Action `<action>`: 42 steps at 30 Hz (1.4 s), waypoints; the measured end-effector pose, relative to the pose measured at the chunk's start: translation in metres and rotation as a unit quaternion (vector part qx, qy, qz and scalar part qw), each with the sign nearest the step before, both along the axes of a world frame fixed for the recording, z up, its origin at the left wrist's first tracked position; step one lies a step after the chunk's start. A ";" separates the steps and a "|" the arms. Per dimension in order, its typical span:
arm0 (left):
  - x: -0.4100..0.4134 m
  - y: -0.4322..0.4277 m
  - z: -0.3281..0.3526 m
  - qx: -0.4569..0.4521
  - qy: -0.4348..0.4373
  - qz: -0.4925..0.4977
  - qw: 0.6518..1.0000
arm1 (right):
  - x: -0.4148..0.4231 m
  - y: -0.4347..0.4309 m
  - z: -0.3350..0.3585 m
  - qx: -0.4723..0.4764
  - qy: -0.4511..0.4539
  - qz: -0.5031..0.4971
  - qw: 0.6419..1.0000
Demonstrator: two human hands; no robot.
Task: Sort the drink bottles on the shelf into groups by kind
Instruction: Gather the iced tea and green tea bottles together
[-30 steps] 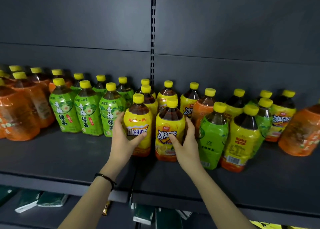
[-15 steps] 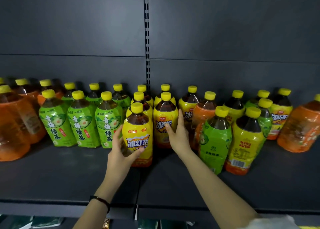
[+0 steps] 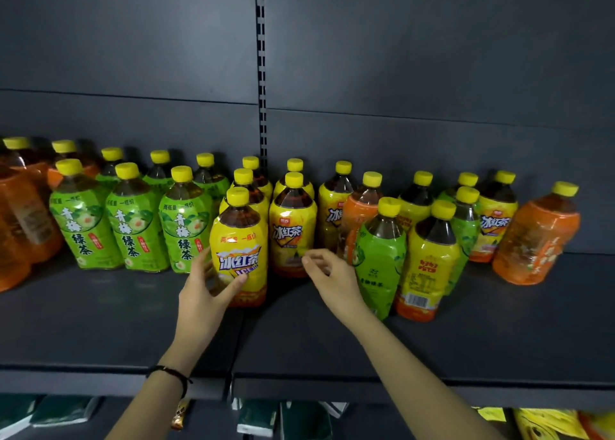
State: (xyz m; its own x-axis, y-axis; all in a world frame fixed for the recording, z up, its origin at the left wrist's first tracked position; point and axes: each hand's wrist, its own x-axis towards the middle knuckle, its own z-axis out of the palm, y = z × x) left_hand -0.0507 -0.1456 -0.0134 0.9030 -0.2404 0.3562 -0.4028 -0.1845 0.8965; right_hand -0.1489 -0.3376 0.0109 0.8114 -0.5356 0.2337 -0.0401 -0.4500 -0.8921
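Yellow-capped drink bottles stand on a dark grey shelf [image 3: 100, 323]. My left hand [image 3: 204, 294] grips the lower part of a yellow iced-tea bottle [image 3: 239, 240] at the front centre, thumb on its label and fingers round its left side. My right hand [image 3: 332, 278] hovers just right of a second yellow iced-tea bottle [image 3: 291, 230]; its fingers are loosely curled, blurred, and hold nothing. More yellow bottles stand behind these two. Green-tea bottles [image 3: 133, 230] form rows to the left. Orange bottles [image 3: 23, 226] are at the far left.
On the right the kinds are mixed: a green bottle [image 3: 379, 263], a yellow bottle [image 3: 429, 266] showing its back label, an orange bottle [image 3: 357, 220] behind and a large orange one [image 3: 535, 240] at the end. Green packets [image 3: 256, 419] lie on the shelf below.
My right hand has come off the second yellow bottle, which now stands further back, and has drawn toward me. My left hand stays on the front yellow bottle.
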 end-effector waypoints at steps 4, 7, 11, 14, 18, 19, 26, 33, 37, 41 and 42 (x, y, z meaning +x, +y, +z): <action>-0.021 0.005 -0.018 0.016 -0.003 0.064 0.998 | -0.040 -0.001 -0.001 -0.013 0.020 0.043 0.999; -0.034 0.006 -0.029 0.010 -0.022 0.054 0.998 | -0.076 -0.013 -0.005 -0.035 0.026 0.020 0.999; -0.051 -0.004 -0.028 0.040 -0.020 -0.023 0.999 | -0.120 -0.034 -0.008 -0.023 0.039 -0.043 0.998; -0.069 -0.018 -0.022 0.075 -0.030 -0.076 0.994 | -0.142 -0.045 -0.009 -0.015 0.038 -0.089 0.995; -0.092 -0.048 -0.009 0.076 -0.034 -0.123 0.989 | -0.167 -0.057 -0.013 -0.010 0.020 -0.129 0.991; -0.097 -0.058 -0.004 0.076 -0.036 -0.132 0.988 | -0.174 -0.063 -0.013 -0.014 0.018 -0.136 0.991; -0.118 -0.125 0.032 0.020 -0.018 -0.149 0.989 | -0.201 -0.146 0.003 -0.021 0.000 -0.149 0.989; -0.118 -0.161 0.034 -0.085 0.103 -0.191 0.972 | -0.177 -0.235 0.020 0.002 -0.015 -0.083 0.996; -0.129 -0.164 0.027 -0.086 0.103 -0.128 0.983 | -0.149 -0.259 0.019 0.081 -0.023 -0.015 0.996; -0.143 -0.163 0.027 -0.073 0.078 -0.080 0.991 | -0.138 -0.268 0.013 0.132 -0.031 0.013 0.991; -0.144 -0.163 0.026 -0.072 0.068 -0.071 0.993 | -0.138 -0.269 0.013 0.137 -0.032 0.017 0.990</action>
State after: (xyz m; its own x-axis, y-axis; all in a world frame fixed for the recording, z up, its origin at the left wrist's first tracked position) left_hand -0.1946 -0.3090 0.0125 0.9055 -0.3250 0.2727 -0.2886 -0.0007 0.9574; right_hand -0.2869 -0.6063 0.0238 0.8183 -0.5587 0.1346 0.0313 -0.1906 -0.9812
